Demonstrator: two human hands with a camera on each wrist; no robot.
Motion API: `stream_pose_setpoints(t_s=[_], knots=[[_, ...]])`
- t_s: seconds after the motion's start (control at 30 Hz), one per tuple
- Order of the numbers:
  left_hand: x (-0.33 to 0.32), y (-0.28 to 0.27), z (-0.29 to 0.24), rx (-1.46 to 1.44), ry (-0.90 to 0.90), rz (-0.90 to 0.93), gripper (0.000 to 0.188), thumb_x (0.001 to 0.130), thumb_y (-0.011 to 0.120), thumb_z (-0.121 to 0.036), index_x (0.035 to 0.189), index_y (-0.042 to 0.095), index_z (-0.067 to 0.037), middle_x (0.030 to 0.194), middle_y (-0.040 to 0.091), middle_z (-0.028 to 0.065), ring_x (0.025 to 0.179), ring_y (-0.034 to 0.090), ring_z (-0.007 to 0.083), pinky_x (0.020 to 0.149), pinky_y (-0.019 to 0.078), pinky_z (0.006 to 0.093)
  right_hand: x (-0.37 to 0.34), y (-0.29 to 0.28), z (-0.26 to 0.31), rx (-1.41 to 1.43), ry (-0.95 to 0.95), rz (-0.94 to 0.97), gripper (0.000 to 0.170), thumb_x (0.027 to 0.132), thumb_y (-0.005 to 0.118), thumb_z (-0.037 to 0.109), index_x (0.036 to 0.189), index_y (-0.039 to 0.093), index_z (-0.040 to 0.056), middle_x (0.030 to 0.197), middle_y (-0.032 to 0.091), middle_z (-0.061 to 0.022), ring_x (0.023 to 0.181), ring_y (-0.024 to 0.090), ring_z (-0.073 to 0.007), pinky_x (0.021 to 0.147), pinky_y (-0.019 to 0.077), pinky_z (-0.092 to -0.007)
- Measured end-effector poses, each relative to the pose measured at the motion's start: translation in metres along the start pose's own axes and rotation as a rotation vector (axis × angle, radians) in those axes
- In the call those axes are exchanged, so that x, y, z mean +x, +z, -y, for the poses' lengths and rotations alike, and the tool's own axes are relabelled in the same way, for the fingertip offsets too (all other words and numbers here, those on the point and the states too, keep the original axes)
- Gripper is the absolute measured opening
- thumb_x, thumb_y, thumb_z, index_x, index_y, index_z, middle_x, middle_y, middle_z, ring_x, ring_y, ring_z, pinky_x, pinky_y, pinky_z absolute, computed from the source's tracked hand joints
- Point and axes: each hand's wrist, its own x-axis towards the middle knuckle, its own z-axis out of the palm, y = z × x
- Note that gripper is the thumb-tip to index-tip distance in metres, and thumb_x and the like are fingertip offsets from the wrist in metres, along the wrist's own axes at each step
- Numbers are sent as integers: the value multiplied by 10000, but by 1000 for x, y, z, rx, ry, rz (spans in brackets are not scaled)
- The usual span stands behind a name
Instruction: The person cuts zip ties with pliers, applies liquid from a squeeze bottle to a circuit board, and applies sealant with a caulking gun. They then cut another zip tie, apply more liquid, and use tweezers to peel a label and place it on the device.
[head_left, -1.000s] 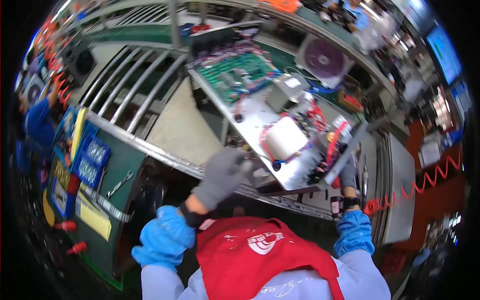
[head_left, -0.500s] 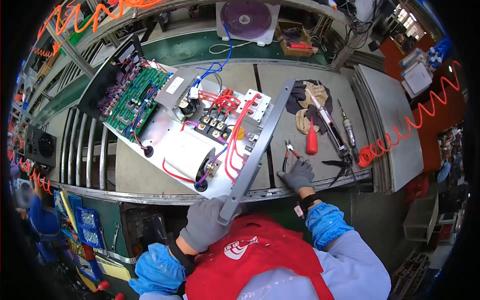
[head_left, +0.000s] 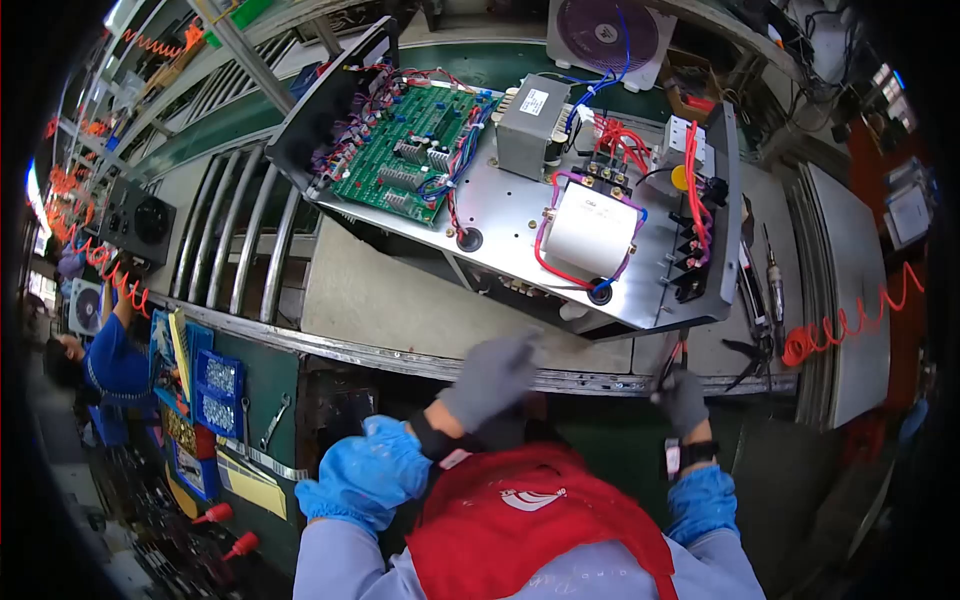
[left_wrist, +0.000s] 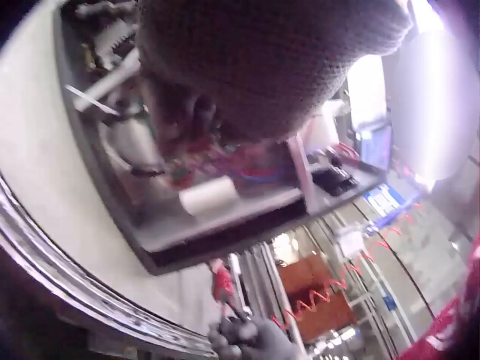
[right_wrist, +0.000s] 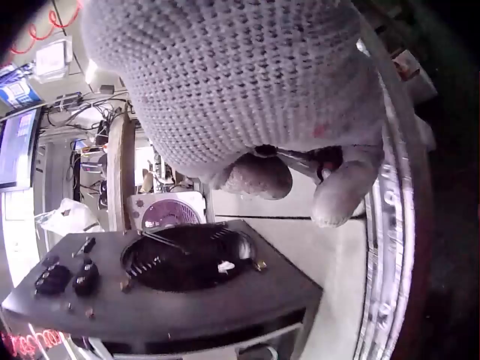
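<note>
A metal chassis (head_left: pixel 505 235) with a green circuit board (head_left: pixel 409 150), a grey transformer (head_left: pixel 533 127) and a white cylinder (head_left: pixel 590 232) stands raised and angled over the bench. My left hand (head_left: pixel 490 383), gloved in grey and blurred, hovers near the bench's front edge below the chassis, fingers extended, holding nothing. In the left wrist view its glove (left_wrist: pixel 262 60) covers much of the chassis (left_wrist: pixel 225 221). My right hand (head_left: pixel 684 402) grips pliers (head_left: pixel 672 362) near the chassis's right front corner. In the right wrist view, the glove (right_wrist: pixel 247 82) partly hides the pliers (right_wrist: pixel 304 158) beside the black end panel (right_wrist: pixel 165 300).
Right of the chassis lie long tools (head_left: pixel 775 283), with stacked panels (head_left: pixel 850 290) beyond. Metal rollers (head_left: pixel 235 235) are at left, and blue bins of small parts (head_left: pixel 218 385) stand lower left. A person in blue (head_left: pixel 112 350) is at far left. A coiled red hose (head_left: pixel 860 325) hangs at right.
The chassis has turned and shifted right, covering part of the tool area. My left hand has let go of its corner. My right hand, earlier resting beside the pliers, now grips them.
</note>
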Motion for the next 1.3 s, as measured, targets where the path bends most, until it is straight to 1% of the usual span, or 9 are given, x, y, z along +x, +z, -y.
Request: stream_pose_setpoints(t_s=[0.1,0.13,0.2,0.3,0.33,0.4,0.63,1.13,1.3], knots=[[-10,-33,81,182,-309,-269,335,942,614,-285,1178,621,-48,990,683,197,927,677,350,768,540,432,-73,78,-16,-106,131,-50,599,602,549,-24,1200,520,20,995,621,-151,771,635,-259,671,584,-401],[-11,-41,106,188,-310,-186,343,947,610,-292,1178,619,-39,987,682,186,909,677,333,759,540,423,-84,100,-27,-49,211,-1,773,590,557,-35,1353,458,32,1067,607,-165,804,643,-275,717,589,-418],[-5,-51,144,202,-301,-36,361,957,603,-308,1176,613,-21,982,682,165,873,677,300,740,540,405,-98,145,-45,-106,254,145,849,655,559,-46,1478,377,52,1096,602,-152,927,639,-246,803,565,-357],[16,-58,137,-614,-775,210,391,972,595,-339,1158,612,4,915,669,107,811,659,211,695,534,340,-88,221,-48,-323,238,262,823,718,586,-7,1503,348,51,1146,572,-112,932,595,-183,804,512,-286],[21,-57,131,-793,-787,221,374,969,611,-320,1129,615,17,845,647,55,753,636,131,625,509,263,-77,247,-48,-405,200,238,820,725,587,3,1507,344,45,1145,572,-110,935,586,-178,805,504,-284],[22,-49,146,-819,-729,253,343,961,620,-290,1114,619,18,812,642,56,691,626,127,575,490,249,-55,290,-43,-550,135,239,815,739,588,22,1514,336,35,1143,570,-107,941,569,-169,808,489,-279],[25,-45,163,-835,-748,212,271,936,631,-217,1066,632,20,775,631,70,565,576,115,489,440,249,-22,315,-41,-674,90,238,822,760,577,78,1530,298,1,1250,553,-136,1096,533,-204,975,426,-299],[29,-41,178,-875,-769,191,239,932,614,-200,1031,636,17,737,624,53,538,550,108,475,412,246,4,310,-20,-808,61,281,838,767,609,66,1537,286,-10,1296,564,-149,1138,546,-191,963,439,-297],[29,-38,181,-864,-757,182,236,931,612,-197,1029,637,16,743,629,55,538,549,105,473,408,244,12,310,-19,-825,78,257,727,773,611,74,1463,397,-12,1250,584,-146,1098,559,-174,914,462,-294]])
